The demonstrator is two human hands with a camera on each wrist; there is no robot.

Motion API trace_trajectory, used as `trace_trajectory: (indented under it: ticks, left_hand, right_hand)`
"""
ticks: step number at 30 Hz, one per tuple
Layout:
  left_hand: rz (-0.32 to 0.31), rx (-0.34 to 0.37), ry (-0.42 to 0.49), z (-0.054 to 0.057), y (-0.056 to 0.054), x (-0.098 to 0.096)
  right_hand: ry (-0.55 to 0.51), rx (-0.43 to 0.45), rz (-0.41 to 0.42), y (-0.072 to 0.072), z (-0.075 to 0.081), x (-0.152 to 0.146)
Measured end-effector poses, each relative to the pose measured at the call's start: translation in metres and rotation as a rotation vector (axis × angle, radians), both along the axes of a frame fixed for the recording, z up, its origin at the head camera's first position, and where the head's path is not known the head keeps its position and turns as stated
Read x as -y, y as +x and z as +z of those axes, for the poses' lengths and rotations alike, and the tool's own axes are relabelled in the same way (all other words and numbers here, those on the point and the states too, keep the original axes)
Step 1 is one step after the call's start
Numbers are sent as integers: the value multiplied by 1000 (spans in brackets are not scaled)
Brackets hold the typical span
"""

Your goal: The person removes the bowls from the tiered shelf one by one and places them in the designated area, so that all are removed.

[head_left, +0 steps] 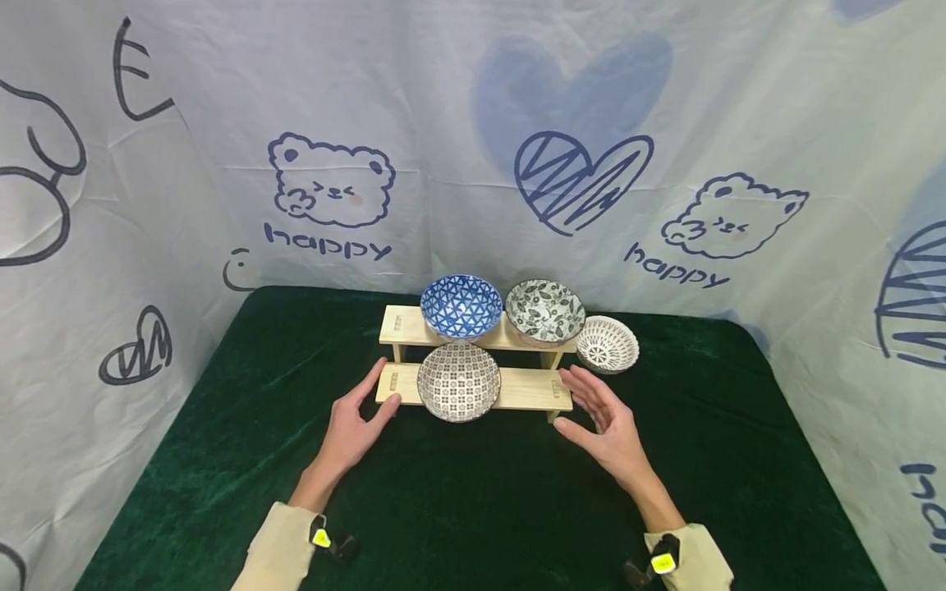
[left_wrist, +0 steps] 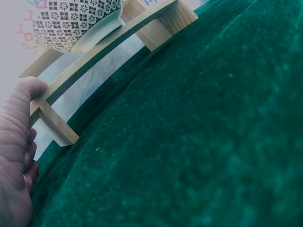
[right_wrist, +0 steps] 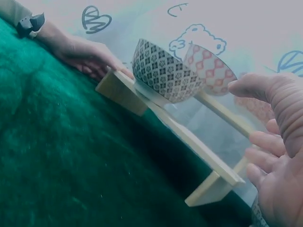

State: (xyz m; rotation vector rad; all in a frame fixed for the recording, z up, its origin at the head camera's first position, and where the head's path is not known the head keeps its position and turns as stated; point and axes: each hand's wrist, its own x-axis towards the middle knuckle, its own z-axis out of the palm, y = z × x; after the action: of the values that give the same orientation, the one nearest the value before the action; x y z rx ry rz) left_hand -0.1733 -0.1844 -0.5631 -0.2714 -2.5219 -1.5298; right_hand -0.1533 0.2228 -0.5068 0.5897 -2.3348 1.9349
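Note:
A pale two-tier wooden stand (head_left: 525, 390) has a brown-and-white patterned bowl (head_left: 458, 382) on its lower board. On the upper board are a blue-and-white bowl (head_left: 461, 306) and a black-and-white leaf-patterned bowl (head_left: 544, 311). My left hand (head_left: 355, 425) grips the left end of the lower board, thumb at the front edge; in the left wrist view its thumb (left_wrist: 33, 87) lies over the board's corner. Beside the board's right end, my right hand (head_left: 610, 428) holds nothing, its fingers loosely bent; the right wrist view shows a gap between thumb and board.
A small white bowl with dark marks (head_left: 608, 344) sits right of the stand, close to the upper board's end. Dark green velvet cloth (head_left: 473, 509) covers the table. A white printed curtain (head_left: 458, 107) hangs behind and at both sides.

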Motion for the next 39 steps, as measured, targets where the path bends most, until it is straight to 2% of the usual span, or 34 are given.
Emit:
trace_trajectory:
  ticks: [11,19,31,39]
  left_hand:
    - [-1,-6,-5,-1,0,1]
    - [-1,-24,0,0,1,0]
    - [-4,-25,-11,0,1,0]
    - [-2,-22,-16,0,1,0]
  right_hand:
    - [-68,32,189,-7,5,27]
    - [-127,86,275,-15,1,54]
    - [-129,170,277,-22,1,84]
    - [-175,193,263,-27,-1,100]
